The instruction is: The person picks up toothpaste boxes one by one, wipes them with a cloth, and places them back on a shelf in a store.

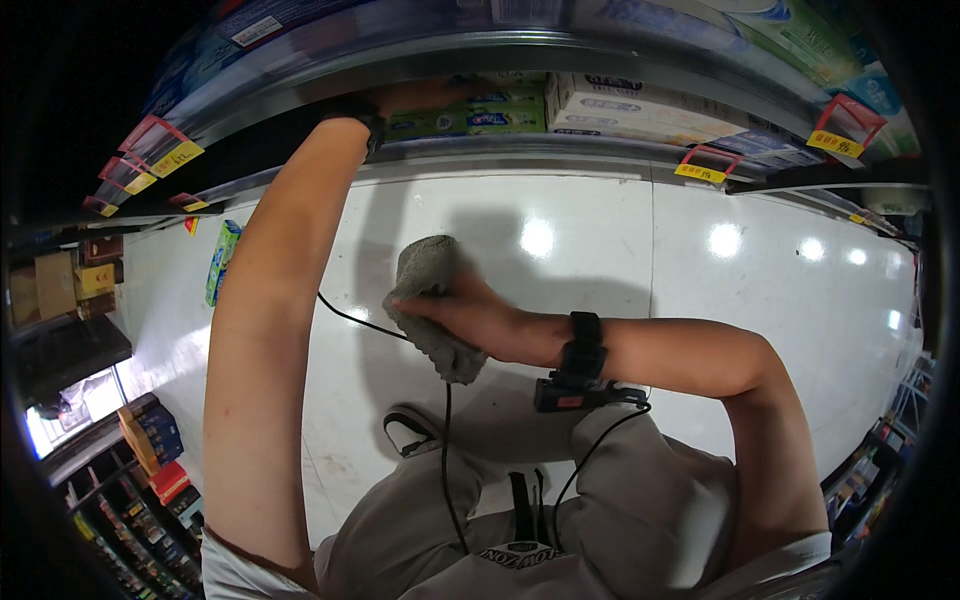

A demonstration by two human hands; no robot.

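My right hand [474, 311] grips a grey-green cloth [424, 274] above the pale floor, and the cloth hangs loosely on both sides of the fingers. Inside the low shelf, my left hand [424, 94] reaches in over a row of green boxes [465, 120], apparently toothpaste. Shade and blur hide its fingers, so whether it touches or holds a box does not show. White cartons [622, 105] are stacked right of the green boxes. On the floor left of my left forearm lies a green and blue box [222, 262], partly covered by the arm.
An upper shelf's metal edge [525, 52] runs just above my left hand. Yellow price tags in red holders [701, 172] stick out from the shelf edges. A black cable [448, 450] hangs before my legs. Stacked boxes [154, 431] stand at the left.
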